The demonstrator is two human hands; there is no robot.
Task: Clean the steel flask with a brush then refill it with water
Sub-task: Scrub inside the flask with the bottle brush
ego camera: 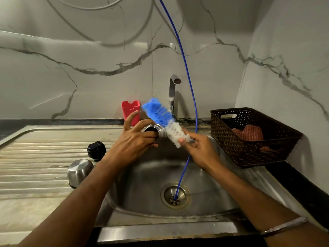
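Observation:
My left hand point(132, 139) grips the steel flask point(156, 131) over the sink, its open threaded mouth pointing up and to the right; most of the flask's body is hidden behind that hand. My right hand point(197, 148) holds a bottle brush point(165, 120) by its lower end. The brush has blue bristles at the tip and white bristles near my fingers. It lies slantwise just beside and above the flask's mouth, outside it. The flask's black cap point(96, 151) and steel cup lid point(79, 172) rest on the drainboard to the left.
The steel sink point(146, 189) has a drain with a thin blue tube point(190, 90) running into it. A tap point(173, 93) stands behind, shut off. A red holder point(130, 111) sits at the back. A brown basket point(249, 136) with a cloth stands on the right counter.

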